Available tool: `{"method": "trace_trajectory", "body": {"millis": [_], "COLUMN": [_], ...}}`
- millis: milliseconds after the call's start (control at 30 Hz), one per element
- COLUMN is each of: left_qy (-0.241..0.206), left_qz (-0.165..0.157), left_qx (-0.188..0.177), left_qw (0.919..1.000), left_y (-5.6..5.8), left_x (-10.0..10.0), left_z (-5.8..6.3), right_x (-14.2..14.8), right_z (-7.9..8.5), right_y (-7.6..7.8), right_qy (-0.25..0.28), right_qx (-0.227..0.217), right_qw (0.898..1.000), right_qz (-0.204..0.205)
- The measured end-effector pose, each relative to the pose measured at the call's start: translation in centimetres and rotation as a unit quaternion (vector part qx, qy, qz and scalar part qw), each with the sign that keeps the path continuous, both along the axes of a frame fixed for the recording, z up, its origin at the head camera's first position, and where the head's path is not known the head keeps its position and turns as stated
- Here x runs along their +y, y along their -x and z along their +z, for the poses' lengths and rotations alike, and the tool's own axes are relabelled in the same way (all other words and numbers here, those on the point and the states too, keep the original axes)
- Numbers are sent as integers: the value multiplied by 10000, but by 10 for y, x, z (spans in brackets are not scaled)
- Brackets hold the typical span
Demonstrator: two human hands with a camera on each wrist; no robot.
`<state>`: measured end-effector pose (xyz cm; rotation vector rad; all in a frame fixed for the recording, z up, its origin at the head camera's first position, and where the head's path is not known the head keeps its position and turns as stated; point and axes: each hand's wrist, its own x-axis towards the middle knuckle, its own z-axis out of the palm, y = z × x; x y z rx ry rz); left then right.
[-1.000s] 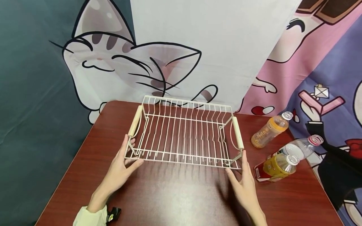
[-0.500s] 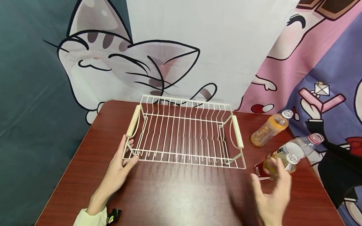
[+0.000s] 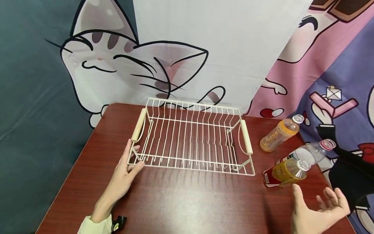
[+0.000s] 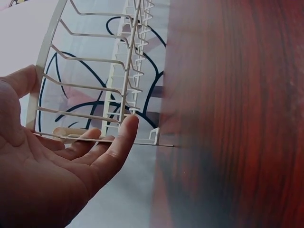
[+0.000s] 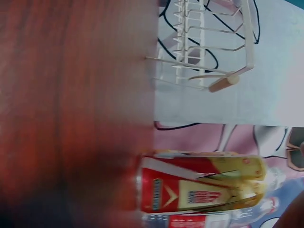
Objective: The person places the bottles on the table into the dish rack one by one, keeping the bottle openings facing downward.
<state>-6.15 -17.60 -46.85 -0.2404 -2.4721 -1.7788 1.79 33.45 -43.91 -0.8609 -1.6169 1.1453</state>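
A cream wire dish rack with pale wooden side handles stands on the brown table. My left hand grips its near left corner, thumb at the front rail and fingers round the side. The left wrist view shows thumb and fingertips against the rack's wires. My right hand is off the rack, palm turned up with fingers spread and relaxed, holding nothing. It is nearest a bottle with a yellow and red label, just in front of it and apart from it.
Behind that bottle stands a clear bottle with a red cap. Farther back is a bottle of orange-brown drink. A cartoon cloth hangs at the table's back edge. The table extends in front of the rack.
My right hand has let go of the rack's near right corner and moved right and toward me, past the bottles. The left hand has kept its grip; the rack looks still.
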Motion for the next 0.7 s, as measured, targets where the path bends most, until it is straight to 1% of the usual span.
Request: {"method": "trace_trajectory", "body": {"millis": [67,133,167,267,367,533,600,700], "left_qy": [4,12,17,-8,-27,29,47,61], "left_qz": [-19,-29,-31,-44,-55,-81,-94,-112], "left_qx": [-4,5,13,-15,-52,-103,-138,-197], "left_qw": [10000,10000,10000,10000,10000,9999,9998,9997], "left_y": [0,0,0,0,0,0,0,0], "left_x": [0,0,0,0,0,-2,-3,-3], "left_z": [0,-1,-1,-1,-1,-1,-1,0], "right_x": [5,9,10,13,14,18,19,19], "right_z": [-5,-10,-13,-18,-21,-26,-28,-30], "right_y": [2,4,5,7,10,14,15,15], "right_qy": [303,556,645,868,1023,1185,1151,1225], "right_qx": [87,227,211,58,-119,-161,-374,-692], "right_qw": [9994,9973,9961,9919,9879,9815,9788,9710], "right_qz": [170,432,566,925,1156,1495,1650,1935]}}
